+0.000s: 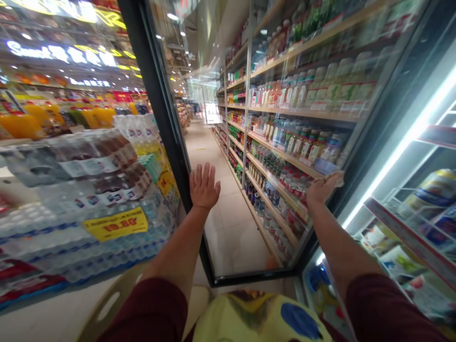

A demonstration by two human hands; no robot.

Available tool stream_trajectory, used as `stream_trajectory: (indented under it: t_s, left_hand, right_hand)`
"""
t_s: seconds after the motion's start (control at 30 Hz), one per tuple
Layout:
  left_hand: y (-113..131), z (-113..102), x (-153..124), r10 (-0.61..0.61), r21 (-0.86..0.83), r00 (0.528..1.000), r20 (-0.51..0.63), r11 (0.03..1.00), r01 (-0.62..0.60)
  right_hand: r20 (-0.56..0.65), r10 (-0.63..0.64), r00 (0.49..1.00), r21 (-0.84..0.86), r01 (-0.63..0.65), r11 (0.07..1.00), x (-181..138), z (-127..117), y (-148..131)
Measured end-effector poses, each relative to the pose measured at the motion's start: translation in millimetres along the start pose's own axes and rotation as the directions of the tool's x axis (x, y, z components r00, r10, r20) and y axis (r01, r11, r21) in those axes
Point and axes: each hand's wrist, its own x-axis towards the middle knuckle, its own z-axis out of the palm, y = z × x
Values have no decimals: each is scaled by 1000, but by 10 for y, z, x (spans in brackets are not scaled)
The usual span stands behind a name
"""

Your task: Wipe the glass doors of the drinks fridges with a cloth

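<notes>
At the upper left of the frame: glowing yellow and white lettered signs (64, 54), slightly blurred. Below them, left: a row of orange-yellow containers (24, 124). Middle left: stacked, film-wrapped packs of clear and brown bottles (96, 156), with a yellow rectangular price sign (116, 224) with red figures, "19.80", on their front. Lower left: a beige plastic seat (123, 280) with an oblong slot, partly behind a short maroon sleeve (153, 308).

Centre: a tall, black-framed clear glass door (156, 95), tilted in view and reaching from the top edge to the lower middle. Left of centre: the left hand (204, 187), laid flat against the door near its left frame, fingers extended and slightly apart, nothing held. Lower centre: a pale yellow garment front (221, 318) with a blue oval patch.

Right of centre, seen in the glass: long wood-edged shelves (281, 154) lined with bottles (313, 90) in several colours; whether reflected or seen through, cannot tell. Beside the door's right frame: the right hand (322, 190), fingers together over a small pale cloth-like piece (338, 178); whether gripped or only pressed, cannot tell.

Far right: a slanting white light strip (395, 152), then white wire racks with packaged goods (399, 261).
</notes>
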Motion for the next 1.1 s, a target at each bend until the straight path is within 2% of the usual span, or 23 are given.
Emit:
stream_trajectory:
  t_s: [0.1, 0.2, 0.37, 0.47, 0.57, 0.63, 0.7, 0.77, 0.8, 0.87, 0.9, 1.03, 1.1]
  left_hand:
    - [5, -13, 0, 9, 18, 1000, -10, 1000, -9]
    - [15, -27, -5, 21, 47, 1000, -16, 999, -20]
    - [34, -44, -24, 38, 66, 999, -29, 997, -36]
    - [43, -54, -26, 42, 58, 999, -31, 998, -40]
    - [45, -61, -18, 13, 37, 1000, 7, 999, -13]
    - [45, -63, -12, 0, 34, 1000, 24, 999, -1]
    - [46, -63, -10, 2, 41, 1000, 23, 999, -3]
    - [48, -64, -13, 7, 50, 1000, 20, 999, -8]
    - [48, -65, -16, 8, 56, 1000, 19, 998, -9]
    - [47, -63, -22, 12, 66, 1000, 14, 998, -13]
    - [45, -61, -24, 16, 67, 1000, 7, 998, -16]
    - [33, -42, -15, 17, 48, 1000, -5, 999, -17]
    - [26, -31, -7, 5, 45, 1000, 5, 999, -6]
  right_hand:
    - [14, -95, 995, 18, 95, 995, 16, 47, -199]
    - [29, -166, 986, 34, 165, 986, -136, 57, -268]
    - [-8, -66, 998, 40, 67, 997, -403, -13, -15]
    - [-42, -29, 999, 32, 30, 999, -227, -2, -58]
    - [2, -164, 986, 27, 164, 986, -43, 77, -376]
    - [68, -321, 945, 40, 319, 947, -150, 130, -592]
    - [131, -446, 885, 63, 442, 895, -471, 147, -692]
    - [208, -525, 826, 85, 519, 850, -866, 127, -663]
    - [264, -570, 778, 81, 571, 817, -1027, 114, -623]
    - [302, -612, 731, 82, 620, 780, -1174, 105, -568]
    - [298, -616, 729, 76, 625, 777, -1151, 118, -580]
    - [179, -575, 798, 36, 579, 815, -788, 257, -900]
    - [181, -591, 786, 29, 596, 802, -778, 308, -1061]
